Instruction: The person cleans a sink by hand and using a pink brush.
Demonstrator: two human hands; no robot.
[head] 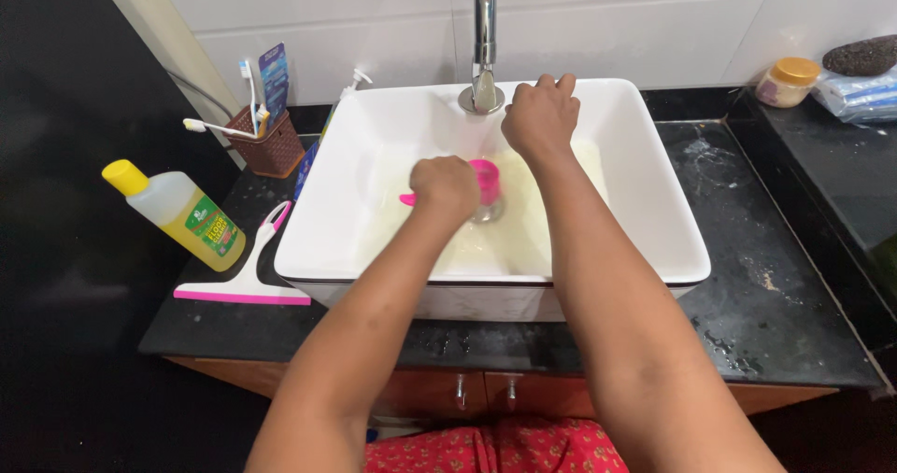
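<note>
My left hand [445,185] is closed around a pink brush [486,182] and presses it down near the drain in the middle of a white rectangular basin [336,221]. The brush's pink handle tip pokes out to the left of my fist. A thin film of pale yellowish liquid covers the basin floor. My right hand [542,113] reaches toward the back of the basin, fingers curled, right beside the base of the chrome tap [483,25]. Whether it touches the tap is unclear.
On the black counter [785,296] to the left lie a yellow-capped bottle of yellow liquid [182,213] and a pink-and-white squeegee [248,282]. A brown basket with toothbrushes [266,141] stands behind. At the back right sit a small yellow-lidded jar [788,81] and a dark stone [861,55].
</note>
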